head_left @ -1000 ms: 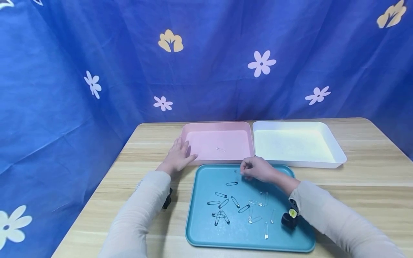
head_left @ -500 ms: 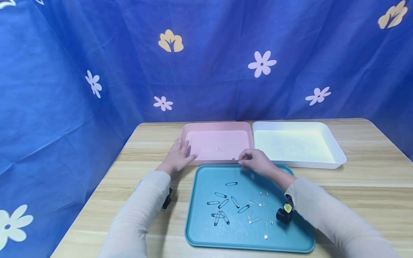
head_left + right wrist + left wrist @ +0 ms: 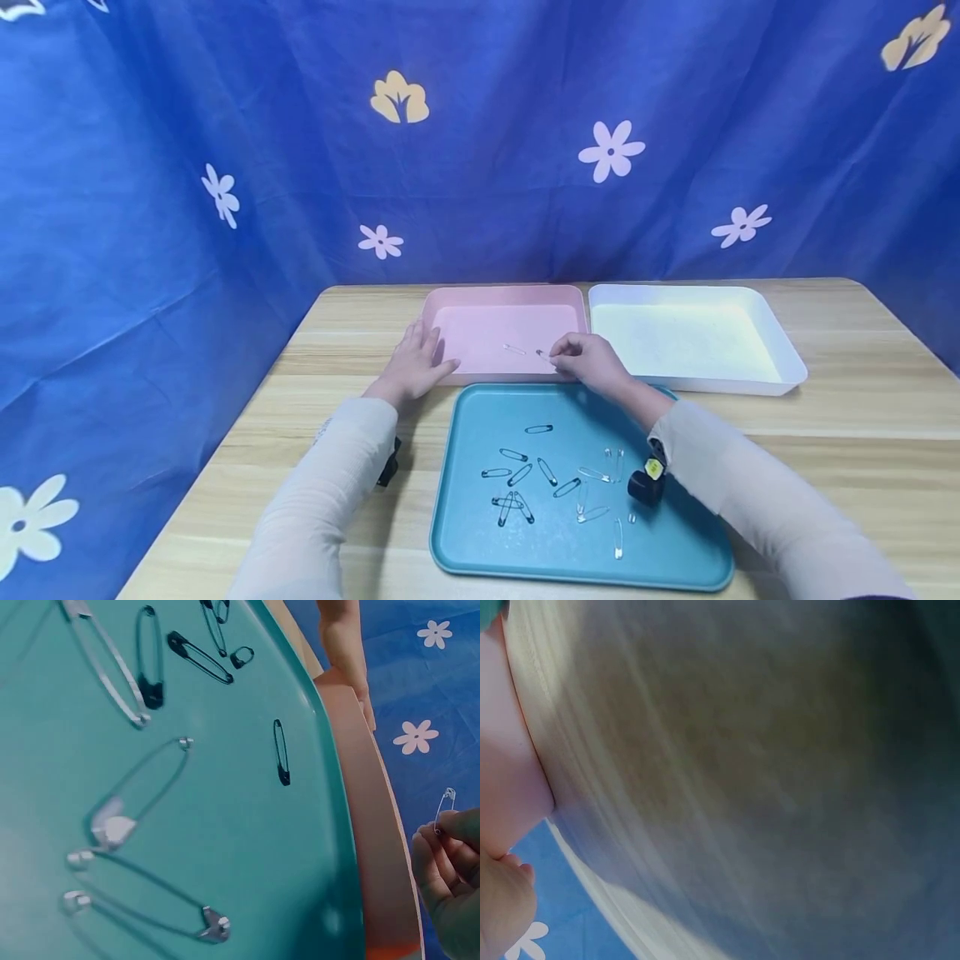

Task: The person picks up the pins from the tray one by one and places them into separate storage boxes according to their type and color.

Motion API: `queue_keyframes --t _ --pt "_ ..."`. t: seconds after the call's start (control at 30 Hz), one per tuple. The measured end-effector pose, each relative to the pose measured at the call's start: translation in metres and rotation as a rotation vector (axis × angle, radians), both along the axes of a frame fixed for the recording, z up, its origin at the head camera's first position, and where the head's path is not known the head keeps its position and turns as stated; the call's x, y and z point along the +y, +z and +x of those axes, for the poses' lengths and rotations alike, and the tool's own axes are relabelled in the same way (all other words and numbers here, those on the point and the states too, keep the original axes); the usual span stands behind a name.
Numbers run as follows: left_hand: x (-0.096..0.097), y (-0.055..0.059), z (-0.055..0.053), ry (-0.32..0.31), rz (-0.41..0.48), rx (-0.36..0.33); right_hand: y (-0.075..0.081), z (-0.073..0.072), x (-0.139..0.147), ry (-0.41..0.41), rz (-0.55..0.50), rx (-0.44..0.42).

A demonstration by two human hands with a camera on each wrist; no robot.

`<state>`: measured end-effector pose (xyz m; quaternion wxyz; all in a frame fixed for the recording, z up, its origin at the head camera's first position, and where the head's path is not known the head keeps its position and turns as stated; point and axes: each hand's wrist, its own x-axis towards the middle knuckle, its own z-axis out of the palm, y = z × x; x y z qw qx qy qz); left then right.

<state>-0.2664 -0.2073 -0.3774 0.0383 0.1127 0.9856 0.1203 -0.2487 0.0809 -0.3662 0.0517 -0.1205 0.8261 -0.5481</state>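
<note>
My right hand (image 3: 588, 362) is over the front right part of the pink tray (image 3: 510, 379). Between its thumb and fingertips it pinches a silver safety pin (image 3: 448, 799), whose end sticks out past the fingers. Another silver safety pin (image 3: 514, 349) lies on the pink tray's floor. With fingers spread, my left hand (image 3: 411, 365) rests at that tray's left side; the left wrist view catches only part of this hand (image 3: 506, 907) at its edge. On the teal tray (image 3: 480, 558) lie black safety pins (image 3: 547, 471) toward the left and silver ones (image 3: 618, 538) toward the right.
A white tray (image 3: 697, 385) stands directly to the right of the pink one, both behind the teal tray. All three sit on a wood-grain table (image 3: 847, 417). Behind hangs a blue flowered cloth (image 3: 480, 192).
My right hand has risen from the teal tray's back edge, moving forward over the pink tray with the safety pin pinched in it. The left hand has stayed in place.
</note>
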Motion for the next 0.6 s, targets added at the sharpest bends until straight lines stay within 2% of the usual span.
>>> queue_keyframes --t 0.4,0.6 --pt "-0.001 -0.002 0.003 0.002 0.01 -0.005 0.007 -0.021 -0.022 -0.036 -0.014 -0.016" --pt "-0.001 -0.003 0.003 -0.002 0.012 0.018 0.008 -0.029 -0.031 -0.057 0.003 -0.014"
